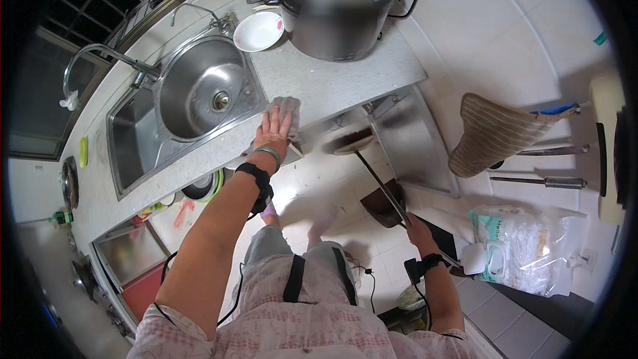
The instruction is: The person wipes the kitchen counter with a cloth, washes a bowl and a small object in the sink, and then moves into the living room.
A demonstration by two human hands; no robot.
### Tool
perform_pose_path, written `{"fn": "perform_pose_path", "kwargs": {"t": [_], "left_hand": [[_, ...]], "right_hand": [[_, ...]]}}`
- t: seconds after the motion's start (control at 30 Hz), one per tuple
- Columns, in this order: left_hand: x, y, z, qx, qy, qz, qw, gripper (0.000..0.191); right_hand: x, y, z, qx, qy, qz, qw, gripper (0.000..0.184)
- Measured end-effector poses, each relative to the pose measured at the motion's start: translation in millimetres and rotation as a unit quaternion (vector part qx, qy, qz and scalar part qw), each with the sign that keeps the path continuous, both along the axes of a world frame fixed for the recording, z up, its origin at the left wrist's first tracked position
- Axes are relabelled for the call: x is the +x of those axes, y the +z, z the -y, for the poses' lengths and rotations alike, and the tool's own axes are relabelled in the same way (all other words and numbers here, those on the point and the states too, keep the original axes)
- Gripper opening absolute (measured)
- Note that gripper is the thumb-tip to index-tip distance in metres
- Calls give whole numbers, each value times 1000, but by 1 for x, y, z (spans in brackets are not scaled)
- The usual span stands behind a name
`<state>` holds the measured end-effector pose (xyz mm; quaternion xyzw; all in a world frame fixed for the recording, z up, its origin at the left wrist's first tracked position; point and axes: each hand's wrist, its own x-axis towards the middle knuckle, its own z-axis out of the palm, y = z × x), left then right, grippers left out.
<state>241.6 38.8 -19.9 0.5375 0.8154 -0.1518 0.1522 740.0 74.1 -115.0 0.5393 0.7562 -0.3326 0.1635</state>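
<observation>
My left hand (273, 132) lies flat, fingers spread, on a grey cloth (288, 109) at the front edge of the speckled countertop (329, 82). Beside it is a stainless steel double-bowl sink (199, 85). My right hand (421, 233) grips the handle of a broom (376, 179). The broom head (355, 143) is low, just in front of the open cabinet under the counter; blur hides whether it touches the floor. A brown dustpan (379, 207) is on the floor, close to the broom handle.
An open cabinet door (411, 134) juts out to the right. An electric pressure cooker (339, 15) and a white bowl (259, 31) stand on the counter. A striped brown cloth item (493, 134) hangs on the right wall near a clear plastic bag (533, 254). Basins (204, 187) sit under the counter.
</observation>
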Motion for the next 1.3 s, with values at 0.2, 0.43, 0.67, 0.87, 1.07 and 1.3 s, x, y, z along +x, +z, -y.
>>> {"fn": "perform_pose_path", "kwargs": {"t": [0.2, 0.43, 0.67, 0.87, 1.07, 1.3], "left_hand": [[5, -2, -7, -2, -13, -6, 1000, 75], [6, -8, -9, 8, -28, -40, 999, 72], [5, -10, -7, -6, -32, -58, 998, 70], [-5, -12, 5, -14, -16, -74, 997, 69], [3, -5, -3, -33, -2, -52, 998, 73], [1, -7, 0, -36, -2, -52, 998, 74]], "right_hand": [[-41, -2, -46, 76, 40, 17, 996, 31], [-64, -35, -123, 74, 31, -14, 997, 30], [-50, -31, -148, -70, -1, -26, 997, 33], [-48, -4, -98, -88, -1, 4, 996, 34], [30, -46, 0, 4, 23, 23, 999, 37], [11, -29, 136, -341, -329, -114, 873, 37]]}}
